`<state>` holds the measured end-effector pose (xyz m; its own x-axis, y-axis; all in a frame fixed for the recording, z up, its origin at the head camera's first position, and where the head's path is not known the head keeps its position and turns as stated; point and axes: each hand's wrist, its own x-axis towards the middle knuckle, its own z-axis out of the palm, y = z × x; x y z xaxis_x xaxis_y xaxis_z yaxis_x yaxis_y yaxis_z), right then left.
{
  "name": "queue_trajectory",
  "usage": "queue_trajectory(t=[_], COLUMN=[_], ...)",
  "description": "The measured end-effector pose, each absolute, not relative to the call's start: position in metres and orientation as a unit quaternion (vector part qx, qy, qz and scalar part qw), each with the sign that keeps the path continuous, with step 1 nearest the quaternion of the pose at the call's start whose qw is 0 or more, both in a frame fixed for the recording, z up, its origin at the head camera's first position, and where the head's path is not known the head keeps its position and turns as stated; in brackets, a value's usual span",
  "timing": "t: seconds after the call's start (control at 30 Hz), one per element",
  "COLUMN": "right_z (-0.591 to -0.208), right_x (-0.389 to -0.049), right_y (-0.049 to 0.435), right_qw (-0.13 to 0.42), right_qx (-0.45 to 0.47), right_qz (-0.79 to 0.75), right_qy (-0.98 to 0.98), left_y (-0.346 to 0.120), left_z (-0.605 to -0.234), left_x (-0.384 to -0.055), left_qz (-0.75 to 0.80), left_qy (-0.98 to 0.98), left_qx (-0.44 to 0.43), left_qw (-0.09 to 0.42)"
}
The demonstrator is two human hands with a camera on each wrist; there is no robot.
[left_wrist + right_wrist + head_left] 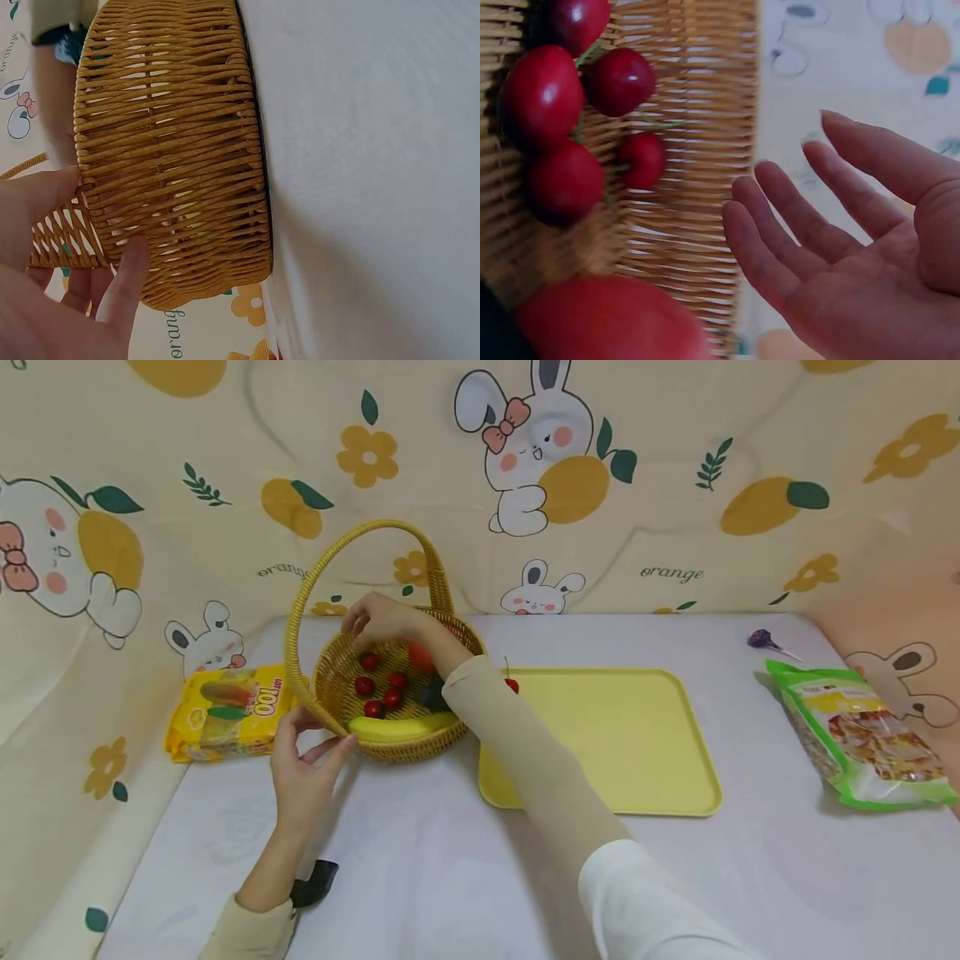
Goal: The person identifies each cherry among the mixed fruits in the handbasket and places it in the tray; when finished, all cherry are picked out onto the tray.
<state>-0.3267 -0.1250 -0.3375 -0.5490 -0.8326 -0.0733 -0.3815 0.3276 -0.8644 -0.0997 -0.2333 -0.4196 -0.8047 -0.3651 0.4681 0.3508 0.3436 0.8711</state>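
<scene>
A wicker basket (408, 750) with a tall arched handle stands at the back left. My left hand (306, 772) grips its rim at the foot of the handle; the left wrist view shows the thumb (135, 262) on the weave. Over the far inner side hovers my right hand (382, 617), its fingers (802, 214) loosely spread with nothing in them. Several cherries (364, 685) lie inside, with a banana (397, 728) along the near side. A round red fruit (420, 657) and a dark item (432, 695) are partly hidden by the right arm.
A yellow tray (615, 743) lies right of the basket, with a cherry (512, 685) at its left back corner beside my sleeve. A yellow snack packet (232, 714) sits left of the basket. Far right are a green-edged food bag (862, 735) and a lollipop (761, 639).
</scene>
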Motion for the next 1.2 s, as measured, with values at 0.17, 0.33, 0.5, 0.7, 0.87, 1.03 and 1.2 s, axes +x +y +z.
queue_trajectory(t=[0.17,0.33,0.5,0.7,0.87,1.03,1.2], right_z=[-0.355,-0.365,-0.369,-0.375,-0.378,-0.378,-0.366], right_x=[-0.328,-0.327,-0.328,-0.327,-0.327,-0.328,-0.327], right_y=[-0.135,-0.136,-0.137,-0.145,-0.147,-0.147,-0.139], right_qw=[0.303,0.355,0.400,0.415,0.414,0.392,0.349], right_qx=[-0.378,-0.384,-0.374,-0.428,-0.460,-0.478,-0.487], right_qz=[-0.437,-0.416,-0.380,-0.298,-0.258,-0.271,-0.358], right_qy=[0.758,0.744,0.745,0.746,0.742,0.738,0.716], left_y=[-0.226,-0.233,-0.239,-0.230,-0.236,-0.238,-0.235], left_z=[-0.405,-0.417,-0.429,-0.413,-0.423,-0.428,-0.424], left_x=[-0.094,-0.099,-0.104,-0.097,-0.100,-0.102,-0.101], left_qz=[-0.558,-0.559,-0.569,-0.559,-0.562,-0.562,-0.559], left_qy=[-0.770,-0.771,-0.764,-0.770,-0.769,-0.769,-0.768], left_qx=[0.000,0.010,-0.004,-0.007,-0.004,-0.003,-0.004], left_qw=[0.309,0.305,0.306,0.307,0.305,0.305,0.312])
